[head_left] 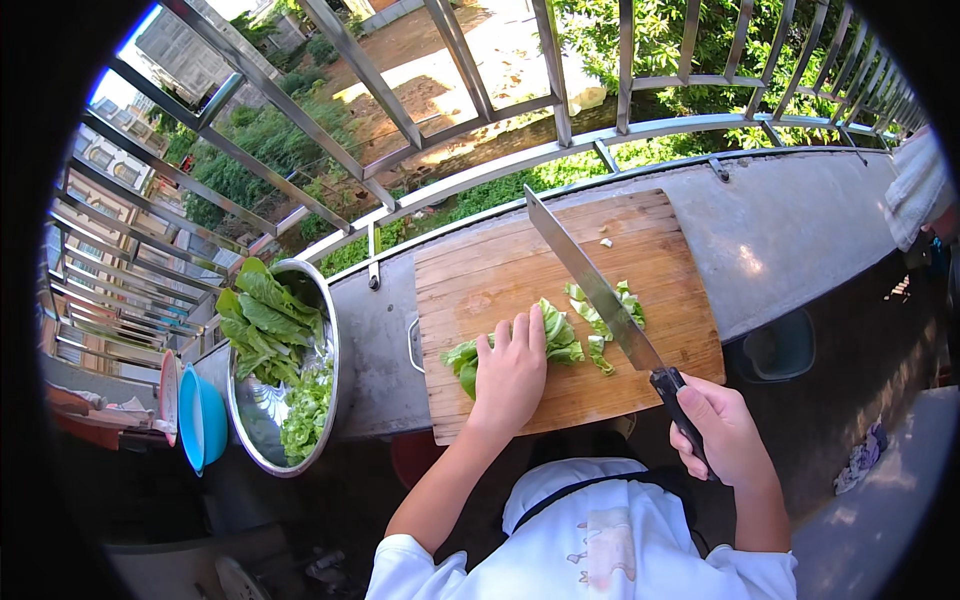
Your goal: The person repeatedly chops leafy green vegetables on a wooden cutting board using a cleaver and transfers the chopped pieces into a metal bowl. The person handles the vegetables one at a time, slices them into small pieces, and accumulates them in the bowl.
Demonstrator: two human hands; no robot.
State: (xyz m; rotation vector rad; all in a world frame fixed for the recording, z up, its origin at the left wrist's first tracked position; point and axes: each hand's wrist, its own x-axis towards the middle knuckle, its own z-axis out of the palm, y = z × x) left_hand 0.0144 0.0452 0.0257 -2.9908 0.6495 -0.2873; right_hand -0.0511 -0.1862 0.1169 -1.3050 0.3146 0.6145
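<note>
On a wooden cutting board [560, 250], my left hand [512, 370] presses down on a bunch of leafy green lettuce [560, 335], its fingers closed over the leaves. My right hand [718, 430] grips the black handle of a kitchen knife [590, 275]. The long blade slants up and to the left over the board, to the right of the bunch. Cut lettuce pieces [628, 305] lie on both sides of the blade. One small pale scrap lies near the board's far side.
A metal bowl [335, 380] at left holds whole leaves [268, 310] and chopped greens [308, 412]. Beside it is a blue basin [203, 420]. Metal railings [470, 60] run behind the concrete ledge [790, 230]. A dark tub [780, 350] stands below the ledge at right.
</note>
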